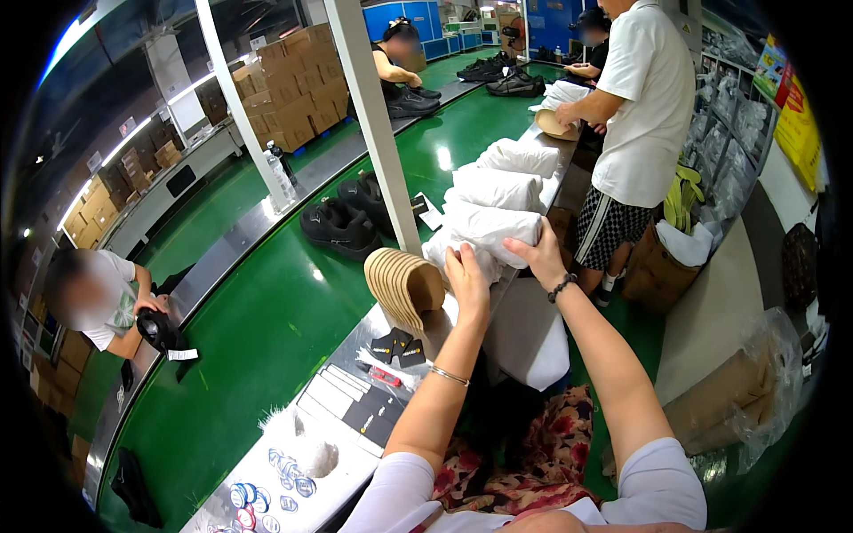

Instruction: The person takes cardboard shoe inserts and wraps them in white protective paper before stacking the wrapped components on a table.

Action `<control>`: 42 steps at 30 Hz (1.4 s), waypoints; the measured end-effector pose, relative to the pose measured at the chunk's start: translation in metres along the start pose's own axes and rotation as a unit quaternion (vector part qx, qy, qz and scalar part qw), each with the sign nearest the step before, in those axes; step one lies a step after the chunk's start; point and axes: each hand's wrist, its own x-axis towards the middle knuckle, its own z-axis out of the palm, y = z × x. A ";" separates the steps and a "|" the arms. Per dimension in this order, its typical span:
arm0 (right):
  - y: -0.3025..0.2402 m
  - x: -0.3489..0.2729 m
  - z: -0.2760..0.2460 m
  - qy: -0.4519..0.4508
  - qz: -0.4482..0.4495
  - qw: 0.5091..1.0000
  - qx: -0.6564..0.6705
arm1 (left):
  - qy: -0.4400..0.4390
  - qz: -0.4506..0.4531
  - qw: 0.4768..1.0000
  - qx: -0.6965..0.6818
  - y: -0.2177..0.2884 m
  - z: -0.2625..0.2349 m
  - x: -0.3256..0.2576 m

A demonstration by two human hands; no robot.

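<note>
Both my hands are around a white wrapped bundle (pixel 493 233) at the near end of a row of similar white bundles (pixel 506 191). My left hand (pixel 468 282) presses its near left side. My right hand (pixel 537 256) grips the right end, thumb on top; a dark bead bracelet circles that wrist. What the wrapping covers is hidden. Left of my left hand stands a nested stack of curved tan pieces (pixel 404 282). Small black tags (pixel 397 345), white ties and a red-handled tool (pixel 386 377) lie nearer on the metal ledge.
A green conveyor belt (pixel 258 346) runs along my left, with black shoes (pixel 336 226) on it. A white post (pixel 378 124) rises beside the ledge. Round stickers (pixel 249 497) lie near me. One person stands ahead at right holding a tan piece (pixel 555 126); others sit along the belt.
</note>
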 end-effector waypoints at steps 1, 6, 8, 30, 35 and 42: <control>0.010 0.007 0.000 -0.006 0.003 1.000 -0.009 | -0.019 -0.018 1.000 -0.004 0.011 -0.001 -0.005; 0.037 0.019 0.019 -0.002 -0.002 0.993 -0.115 | 0.013 0.066 0.987 0.148 -0.011 0.012 0.006; 0.045 0.018 0.024 -0.001 0.023 0.989 -0.147 | -0.015 0.037 0.980 0.193 -0.017 0.014 0.009; -0.013 -0.012 0.022 0.073 -0.008 0.929 -0.362 | -0.028 0.297 0.939 0.170 0.090 -0.061 -0.051; -0.057 -0.052 0.088 -0.055 -0.089 0.984 -0.142 | 0.055 0.347 0.881 0.316 0.100 -0.140 0.022; -0.020 -0.051 0.160 -0.087 -0.070 0.976 -0.186 | -0.174 0.302 0.866 0.359 0.047 -0.146 0.049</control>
